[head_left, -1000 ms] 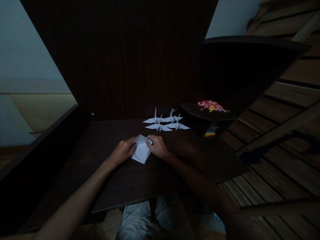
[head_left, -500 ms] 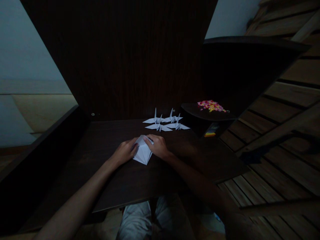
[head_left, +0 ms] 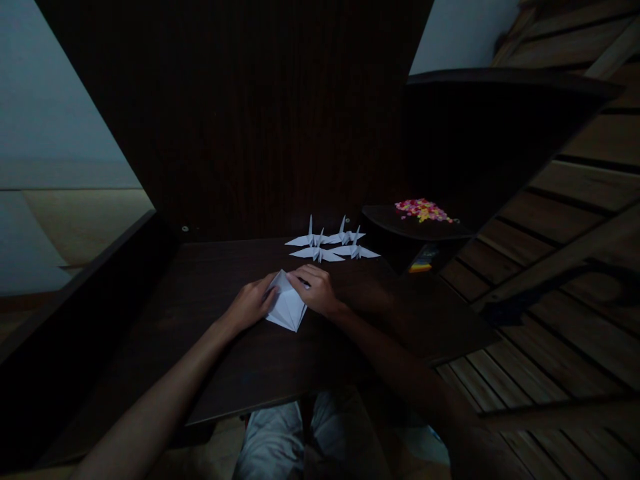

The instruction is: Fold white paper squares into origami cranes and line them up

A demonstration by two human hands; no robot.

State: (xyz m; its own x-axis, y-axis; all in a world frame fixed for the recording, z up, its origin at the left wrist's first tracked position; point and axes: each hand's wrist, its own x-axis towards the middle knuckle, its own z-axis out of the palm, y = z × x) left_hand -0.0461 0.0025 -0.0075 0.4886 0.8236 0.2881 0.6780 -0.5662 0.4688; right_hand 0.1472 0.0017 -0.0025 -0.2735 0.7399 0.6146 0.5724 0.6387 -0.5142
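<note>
A white folded origami paper (head_left: 289,308), creased into a kite-like shape, lies on the dark desk between my hands. My left hand (head_left: 253,298) grips its left edge, thumb on top and fingers at the side. On the upper right edge, my right hand (head_left: 316,288) is closed with its thumb on the paper; its fingertips are partly hidden. Just beyond my hands stand several white paper cranes (head_left: 319,254), set close together with wings spread and pointed necks up.
A small corner shelf (head_left: 390,223) at the right bears a pile of pink, red and yellow bits (head_left: 424,211). Under it is a small dark item with a yellow edge (head_left: 424,260). The desk (head_left: 240,380) has a raised side panel at left and a tall back board.
The paper has turned slightly, its lower tip shifting a little to the right. My right thumb has slid a bit on the paper. Both hands keep hold; the cranes are unmoved.
</note>
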